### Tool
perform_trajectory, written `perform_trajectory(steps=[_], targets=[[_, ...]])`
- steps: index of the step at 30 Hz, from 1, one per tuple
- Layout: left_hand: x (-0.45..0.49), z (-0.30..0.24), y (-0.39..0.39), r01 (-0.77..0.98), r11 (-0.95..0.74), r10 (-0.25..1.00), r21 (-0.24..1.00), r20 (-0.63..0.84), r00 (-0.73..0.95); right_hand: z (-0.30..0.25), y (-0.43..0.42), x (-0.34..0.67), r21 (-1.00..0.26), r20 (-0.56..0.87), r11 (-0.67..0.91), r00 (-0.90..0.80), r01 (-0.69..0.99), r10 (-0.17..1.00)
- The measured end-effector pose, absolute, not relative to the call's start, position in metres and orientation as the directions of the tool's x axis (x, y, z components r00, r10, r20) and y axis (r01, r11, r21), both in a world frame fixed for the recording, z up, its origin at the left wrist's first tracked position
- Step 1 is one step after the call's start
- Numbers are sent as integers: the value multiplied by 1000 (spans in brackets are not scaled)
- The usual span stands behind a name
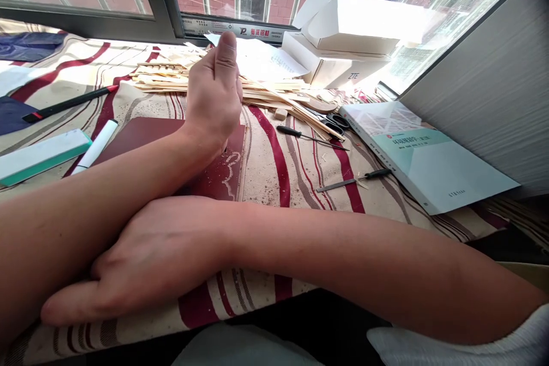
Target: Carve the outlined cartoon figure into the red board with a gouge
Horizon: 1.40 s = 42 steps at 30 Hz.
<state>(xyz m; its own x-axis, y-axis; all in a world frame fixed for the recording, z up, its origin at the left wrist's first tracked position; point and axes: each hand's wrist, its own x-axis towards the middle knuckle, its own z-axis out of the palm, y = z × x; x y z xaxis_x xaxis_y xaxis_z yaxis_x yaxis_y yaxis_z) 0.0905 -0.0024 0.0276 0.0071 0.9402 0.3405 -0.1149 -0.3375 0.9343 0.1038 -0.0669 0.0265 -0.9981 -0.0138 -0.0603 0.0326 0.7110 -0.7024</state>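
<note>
My left hand (214,91) is raised above a dark red cutting mat (146,131), its fingers curled into a loose fist with the thumb pointing up. Nothing shows in it. My right arm crosses from the right, and my right hand (141,263) lies flat on the striped cloth (266,171) at the near edge, pressed against my left forearm. Its thumb is stretched out and its fingers are tucked out of sight under the forearm. Behind the left hand lies a pile of thin wooden strips (167,77).
A white marker (96,146), a teal block (43,154) and a red-and-black pen (68,103) lie left. Right of the mat are an awl (309,137), scissors (334,121), a small blade tool (351,182), a book (429,166). White boxes (343,40) stand by the window.
</note>
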Motion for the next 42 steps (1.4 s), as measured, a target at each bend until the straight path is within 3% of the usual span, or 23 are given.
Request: perform_trajectory(steps=[6, 10, 13, 15, 20, 29, 32, 36, 42], targets=[[88, 31, -7, -222, -278, 876, 935, 342, 341, 25, -64, 103, -706, -17, 708, -1000, 3, -13], [80, 37, -2, -270, -84, 801, 959, 226, 554, 25, -64, 103, -691, 3, 723, -1000, 17, 27], [76, 39, 2, -308, 4, 831, 952, 168, 531, 26, -64, 101, -682, -8, 731, -1000, -7, -18], [75, 38, 3, -316, -17, 860, 949, 175, 478, 27, -64, 101, -681, -61, 732, -996, -9, -68], [80, 33, 1, -316, -109, 911, 942, 223, 348, 30, -66, 101, -725, -201, 680, -978, 113, -52], [89, 32, -10, -316, -274, 961, 908, 272, -52, 18, -71, 99, -751, -165, 653, -986, 102, -37], [87, 34, -11, -320, -239, 953, 917, 284, 102, 19, -73, 99, -749, -158, 653, -987, 112, -11], [84, 39, -6, -324, -36, 911, 945, 164, 379, 22, -73, 98, -711, -151, 696, -989, 106, -4], [81, 41, 6, -349, 183, 886, 919, 0, 465, 20, -68, 94, -664, -164, 745, -985, 64, -62]])
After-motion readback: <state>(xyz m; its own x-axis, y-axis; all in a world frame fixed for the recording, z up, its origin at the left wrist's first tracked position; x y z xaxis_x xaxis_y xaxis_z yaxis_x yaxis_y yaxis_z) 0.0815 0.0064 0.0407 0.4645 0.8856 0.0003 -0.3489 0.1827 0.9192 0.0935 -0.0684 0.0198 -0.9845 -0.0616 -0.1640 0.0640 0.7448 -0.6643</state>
